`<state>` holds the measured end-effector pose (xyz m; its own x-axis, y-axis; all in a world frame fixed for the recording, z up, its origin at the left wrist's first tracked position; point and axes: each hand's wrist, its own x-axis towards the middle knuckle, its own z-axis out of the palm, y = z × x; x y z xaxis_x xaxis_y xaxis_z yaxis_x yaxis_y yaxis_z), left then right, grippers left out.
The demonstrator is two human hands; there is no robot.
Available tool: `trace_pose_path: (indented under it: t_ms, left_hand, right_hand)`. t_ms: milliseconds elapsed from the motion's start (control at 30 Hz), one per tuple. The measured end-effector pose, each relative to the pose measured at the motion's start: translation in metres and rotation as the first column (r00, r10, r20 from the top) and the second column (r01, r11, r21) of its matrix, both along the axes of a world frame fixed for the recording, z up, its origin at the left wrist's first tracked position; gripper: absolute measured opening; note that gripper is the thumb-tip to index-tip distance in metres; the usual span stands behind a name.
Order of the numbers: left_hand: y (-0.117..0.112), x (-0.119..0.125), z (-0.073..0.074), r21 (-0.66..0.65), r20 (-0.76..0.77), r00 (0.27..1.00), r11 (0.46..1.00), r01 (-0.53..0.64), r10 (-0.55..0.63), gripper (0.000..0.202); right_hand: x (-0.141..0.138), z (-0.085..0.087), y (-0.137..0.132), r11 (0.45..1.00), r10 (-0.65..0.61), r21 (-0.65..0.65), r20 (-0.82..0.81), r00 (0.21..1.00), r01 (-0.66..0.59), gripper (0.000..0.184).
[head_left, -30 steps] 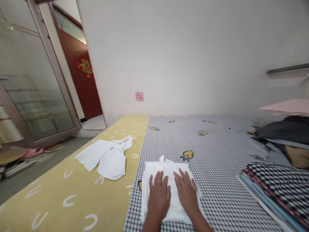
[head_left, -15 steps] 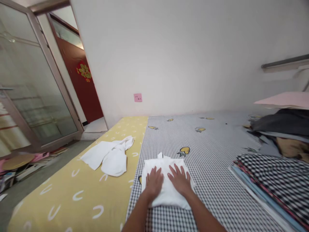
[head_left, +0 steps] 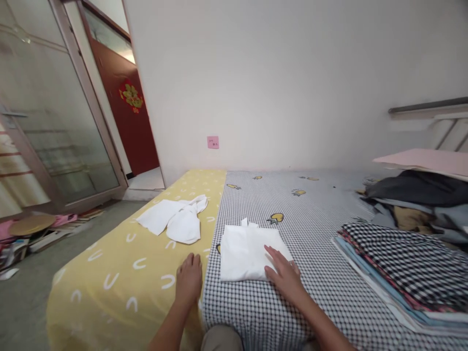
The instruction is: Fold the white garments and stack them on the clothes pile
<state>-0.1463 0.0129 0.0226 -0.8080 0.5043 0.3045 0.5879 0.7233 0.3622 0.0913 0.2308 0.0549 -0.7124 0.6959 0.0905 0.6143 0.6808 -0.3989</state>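
Observation:
A folded white garment [head_left: 241, 253] lies flat on the checked sheet in front of me, with a small white tab sticking out at its far edge. My right hand [head_left: 285, 275] rests on its right side, fingers apart and the thumb near the front edge. Left of the garment, my left hand [head_left: 189, 278] is set down on the yellow sheet, palm down, holding nothing. Further off on the yellow sheet sits a second white cloth piece [head_left: 185, 224], loosely gathered, with one end twisted to the right.
At the right is a stack of folded clothes [head_left: 409, 263], a black-and-white checked one on top. Behind it rises a pile of dark garments [head_left: 424, 187] under a pink board [head_left: 427, 158]. The bed's yellow side [head_left: 91, 287] drops to the floor at left, near a glass door [head_left: 69, 122].
My left hand has left the white garment and moved left onto the yellow sheet. My right hand has slid to the garment's right side. The view has shifted slightly.

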Motion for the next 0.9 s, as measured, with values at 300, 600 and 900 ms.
trace_pose_path:
  t_ms: [300,600,900]
  left_hand:
    - [0.003,0.01,-0.013,-0.255,-0.249,0.968,0.961,-0.105,0.04,0.05]
    - [0.004,0.009,-0.019,-0.264,-0.259,0.964,0.955,-0.135,0.064,0.049]
    - [0.005,0.004,-0.026,-0.292,-0.293,0.955,0.945,-0.146,0.057,0.051]
  right_hand:
    - [-0.007,-0.024,-0.047,0.918,0.055,0.383,0.128,0.99,-0.101,0.098]
    - [-0.082,-0.018,-0.048,0.961,-0.021,0.272,0.218,0.976,-0.04,0.083]
    - [-0.09,0.033,0.011,0.95,0.077,-0.29,-0.156,0.985,-0.121,0.035]
